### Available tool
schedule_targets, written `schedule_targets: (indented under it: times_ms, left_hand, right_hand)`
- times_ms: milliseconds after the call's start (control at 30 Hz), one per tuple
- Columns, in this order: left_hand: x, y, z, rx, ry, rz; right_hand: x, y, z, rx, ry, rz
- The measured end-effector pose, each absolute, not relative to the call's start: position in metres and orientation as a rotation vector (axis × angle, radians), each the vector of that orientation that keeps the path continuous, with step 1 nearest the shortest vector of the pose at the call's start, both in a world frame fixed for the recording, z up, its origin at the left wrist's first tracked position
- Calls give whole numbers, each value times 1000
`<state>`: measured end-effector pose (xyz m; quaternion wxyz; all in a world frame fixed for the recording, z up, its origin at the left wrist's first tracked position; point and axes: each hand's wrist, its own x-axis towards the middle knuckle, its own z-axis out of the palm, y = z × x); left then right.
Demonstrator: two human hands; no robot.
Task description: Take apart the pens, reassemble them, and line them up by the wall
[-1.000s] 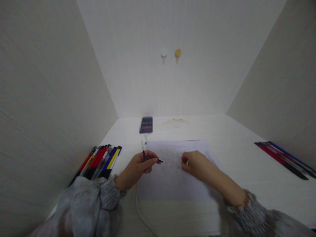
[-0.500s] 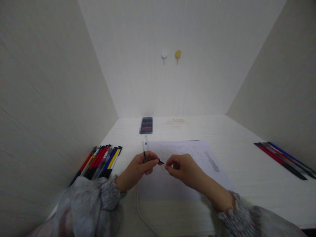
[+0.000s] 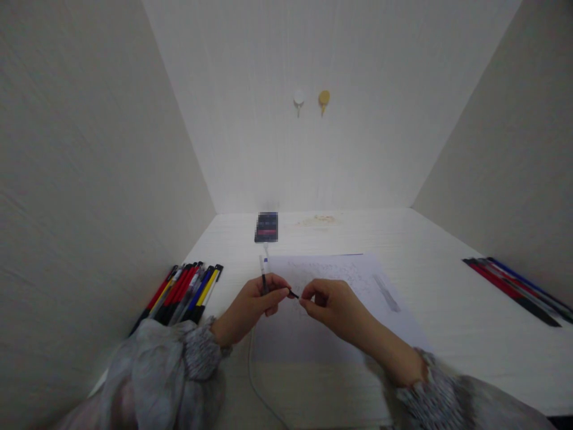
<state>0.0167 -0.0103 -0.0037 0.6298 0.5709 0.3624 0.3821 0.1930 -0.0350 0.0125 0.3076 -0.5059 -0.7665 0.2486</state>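
My left hand [image 3: 255, 303] is closed around a thin pen refill [image 3: 262, 272] that sticks up past the fingers, and pinches a small black piece [image 3: 293, 294] at the thumb tip. My right hand [image 3: 329, 304] is pinched shut right against that black piece, fingertips meeting those of the left hand. Both hands hover over a white sheet of paper [image 3: 340, 310] with faint writing. A grey pen part [image 3: 387, 294] lies on the sheet to the right of my right hand.
A bundle of red, black, blue and yellow pens [image 3: 181, 292] lies by the left wall. More red, black and blue pens [image 3: 514, 289] lie at the right. A phone [image 3: 267, 227] sits at the back with a white cable [image 3: 253, 382] running toward me. Two hooks [image 3: 311, 98] hang on the back wall.
My right hand lifted off the paper, leaving the grey pen part lying there, and moved left to meet the left hand at the small black piece. The left hand stayed put.
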Motion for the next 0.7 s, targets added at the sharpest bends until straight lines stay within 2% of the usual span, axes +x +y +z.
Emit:
schedule_targets:
  times_ms: [700]
  left_hand:
    - [18,-10,-3,1294,846,925]
  right_hand:
    - [192,-37,12,-1260,-1931,671]
